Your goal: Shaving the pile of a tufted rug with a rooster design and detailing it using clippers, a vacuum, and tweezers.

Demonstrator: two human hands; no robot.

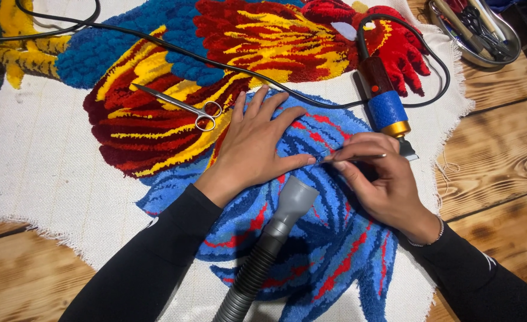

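Two hands work the blue pile of the tufted rug (311, 238): the left hand (254, 149) lies flat, fingers spread, while the right hand (383, 185) has fingers pinched on a thin metal tool (356, 158) whose tip meets the left thumb. Steady pressure and short strokes seem wisest. That tip is too small to identify; the vacuum hose (269, 250) runs off-frame.

One rug (311, 238), one scissors (183, 107), one hose (269, 250)

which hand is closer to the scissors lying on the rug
Left. The left hand lies flat on the tufted rug, fingertips just right of the scissors handles. The right hand, holding a thin metal tool, sits farther right, beyond the left hand.
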